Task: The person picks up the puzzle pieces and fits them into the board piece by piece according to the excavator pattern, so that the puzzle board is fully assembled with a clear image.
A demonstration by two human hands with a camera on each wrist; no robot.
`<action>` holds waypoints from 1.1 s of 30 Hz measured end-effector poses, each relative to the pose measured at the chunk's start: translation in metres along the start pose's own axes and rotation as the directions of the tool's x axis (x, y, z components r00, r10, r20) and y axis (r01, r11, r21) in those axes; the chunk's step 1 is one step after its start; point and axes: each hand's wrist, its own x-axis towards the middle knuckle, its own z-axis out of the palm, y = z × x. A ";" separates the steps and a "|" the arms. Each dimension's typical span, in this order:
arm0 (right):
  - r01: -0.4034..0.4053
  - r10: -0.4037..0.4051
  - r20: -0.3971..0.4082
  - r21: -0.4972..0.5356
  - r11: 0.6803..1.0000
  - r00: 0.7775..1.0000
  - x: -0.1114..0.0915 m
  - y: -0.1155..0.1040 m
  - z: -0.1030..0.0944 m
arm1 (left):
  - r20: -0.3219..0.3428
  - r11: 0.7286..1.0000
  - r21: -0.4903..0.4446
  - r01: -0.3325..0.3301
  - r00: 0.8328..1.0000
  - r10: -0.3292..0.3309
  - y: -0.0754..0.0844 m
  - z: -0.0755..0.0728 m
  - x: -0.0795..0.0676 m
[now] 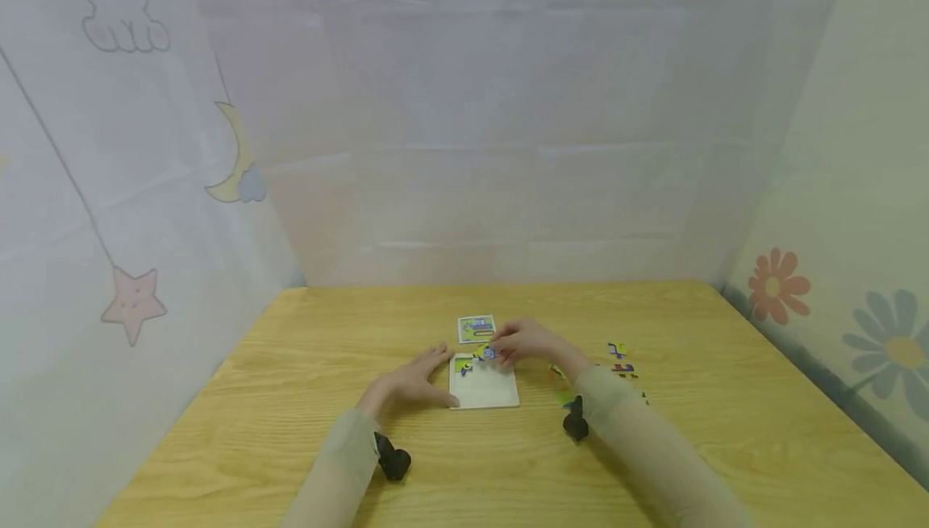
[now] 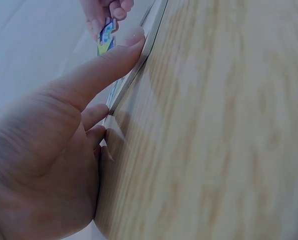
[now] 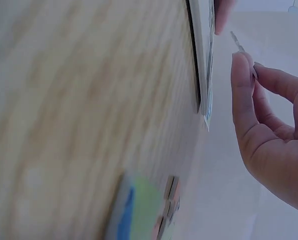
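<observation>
A white square puzzle tray [image 1: 484, 389] lies on the table, with a green, yellow and purple puzzle piece [image 1: 463, 366] in its upper left corner. My right hand [image 1: 524, 341] pinches another colourful puzzle piece [image 1: 484, 352] between thumb and fingertips above the tray's upper part. In the right wrist view this held piece [image 3: 237, 41] is seen edge-on, raised off the tray. My left hand [image 1: 417, 381] rests beside the tray's left side, fingers extended. Its thumb [image 2: 124, 56] touches the tray's near left edge.
Beyond the tray lies a small picture card [image 1: 476, 329] with a white border. Loose puzzle pieces lie to the right, among them a purple and red one [image 1: 622, 367] and a yellow and blue one [image 1: 617, 349]. Some are partly hidden by my right forearm. Fabric walls surround the wooden table [image 1: 464, 463].
</observation>
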 end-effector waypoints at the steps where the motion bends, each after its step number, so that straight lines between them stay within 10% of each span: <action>1: -0.007 0.007 0.000 -0.002 1.000 1.000 0.001 0.000 0.001 | -0.001 1.000 0.001 0.002 1.000 -0.002 0.000 0.000 0.000; 33: -0.073 0.063 -0.076 -0.128 0.989 0.995 0.015 0.001 0.026 | -0.001 1.000 -0.007 0.012 1.000 -0.012 -0.003 0.003 -0.004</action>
